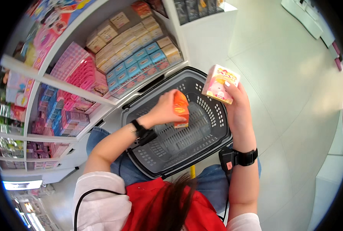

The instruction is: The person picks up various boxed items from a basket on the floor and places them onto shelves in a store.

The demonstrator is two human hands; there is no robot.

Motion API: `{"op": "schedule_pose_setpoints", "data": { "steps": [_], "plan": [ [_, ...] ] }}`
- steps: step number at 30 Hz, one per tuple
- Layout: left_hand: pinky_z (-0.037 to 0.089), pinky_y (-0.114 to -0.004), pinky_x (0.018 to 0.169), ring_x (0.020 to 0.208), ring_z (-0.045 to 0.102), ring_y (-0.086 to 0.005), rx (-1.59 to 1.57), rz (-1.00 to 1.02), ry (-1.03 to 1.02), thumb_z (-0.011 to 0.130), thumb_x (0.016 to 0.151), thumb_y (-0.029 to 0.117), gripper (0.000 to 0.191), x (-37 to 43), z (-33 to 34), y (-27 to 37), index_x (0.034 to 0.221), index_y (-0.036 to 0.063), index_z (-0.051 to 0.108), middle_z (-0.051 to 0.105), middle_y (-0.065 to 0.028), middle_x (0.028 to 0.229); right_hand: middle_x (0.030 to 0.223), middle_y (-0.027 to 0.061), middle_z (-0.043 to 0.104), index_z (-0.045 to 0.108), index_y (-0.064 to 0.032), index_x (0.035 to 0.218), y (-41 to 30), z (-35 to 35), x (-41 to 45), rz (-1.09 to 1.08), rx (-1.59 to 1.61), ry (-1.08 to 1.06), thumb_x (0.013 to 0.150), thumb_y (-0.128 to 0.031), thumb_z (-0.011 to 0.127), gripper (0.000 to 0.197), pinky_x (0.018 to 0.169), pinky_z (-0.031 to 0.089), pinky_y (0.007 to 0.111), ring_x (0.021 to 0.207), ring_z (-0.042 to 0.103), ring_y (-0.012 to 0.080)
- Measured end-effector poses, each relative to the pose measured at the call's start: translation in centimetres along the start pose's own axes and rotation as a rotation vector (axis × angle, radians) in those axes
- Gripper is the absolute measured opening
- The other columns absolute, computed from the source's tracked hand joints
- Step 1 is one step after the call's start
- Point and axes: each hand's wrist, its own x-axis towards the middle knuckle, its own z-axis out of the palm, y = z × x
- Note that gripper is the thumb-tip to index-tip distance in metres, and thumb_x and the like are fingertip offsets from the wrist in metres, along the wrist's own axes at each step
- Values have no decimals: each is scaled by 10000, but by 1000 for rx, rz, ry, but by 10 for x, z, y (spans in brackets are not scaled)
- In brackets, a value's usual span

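Observation:
A dark grey plastic shopping basket [217, 138] with slotted walls stands before me, between my knees and the shelves. Over its middle, my left hand [164, 111] is closed on an orange packet [181, 109], which looks slightly blurred. My right hand [237, 99] grips a small pink and white cardboard box [221, 83] with a cartoon picture and writing, above the basket's far right corner. The thumb lies across the box's front. The basket's slotted floor shows below the left hand; no goods can be made out on it.
White shelving [79, 89] on the left holds rows of small blue boxes [145, 62], cream boxes [134, 44] and pink packages [82, 72]. Beyond the basket is a white cabinet side [209, 37]. Pale floor tiles [281, 101] extend to the right, with white display units [304, 20] along the edge.

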Motion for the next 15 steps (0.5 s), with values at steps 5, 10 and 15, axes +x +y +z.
{"op": "schedule_pose_setpoints", "data": {
  "steps": [5,10,15],
  "plan": [
    [396,-420,1115,1346,456,-307,-356,30,314,944,621,353,1203,-79,-86,-11,1518,18,217,430,-181,1431,1238,147,592,430,-3,1401,25,11,1,-80,-121,6,883,-128,689,592,973,496,336,1147,601,208],
    [403,-422,1100,1341,452,-286,-495,201,844,942,628,318,1190,-113,-101,-44,1527,41,214,395,-156,1457,1238,95,605,509,3,1360,56,22,-22,-132,-642,-100,864,-94,697,540,976,473,306,1137,590,158],
    [397,-441,1097,1288,471,-336,-335,247,833,951,616,334,1176,-94,-119,-52,1504,16,249,422,-188,1396,1214,89,586,484,3,1369,61,61,-31,-95,-801,-134,838,-78,696,578,980,472,318,1122,581,182]
  ]
}}
